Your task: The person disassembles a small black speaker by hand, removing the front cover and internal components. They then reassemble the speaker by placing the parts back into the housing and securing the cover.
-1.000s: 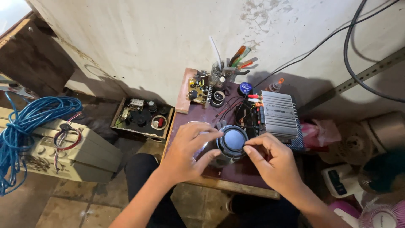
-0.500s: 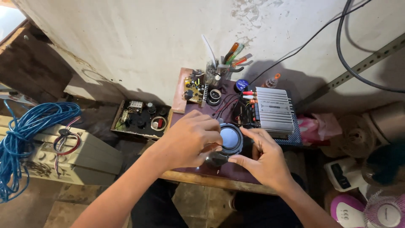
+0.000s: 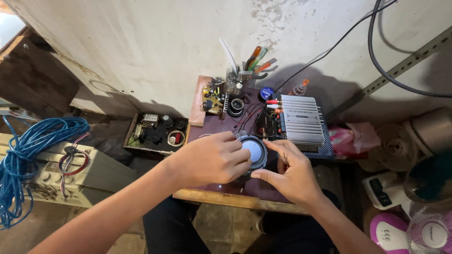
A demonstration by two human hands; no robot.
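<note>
We hold a small round speaker with a pale blue-white cone and black rim (image 3: 253,151) over the dark purple-brown wooden work board (image 3: 226,188), cupped between both our hands. Our left hand (image 3: 210,158) curls its fingers (image 3: 238,157) closed against the speaker's left rim; our right hand (image 3: 292,174) pinches its right and lower edge between thumb and forefinger. Just behind it sits a ribbed silver metal amplifier box (image 3: 299,120), red and black wires (image 3: 249,115) trailing beside it.
</note>
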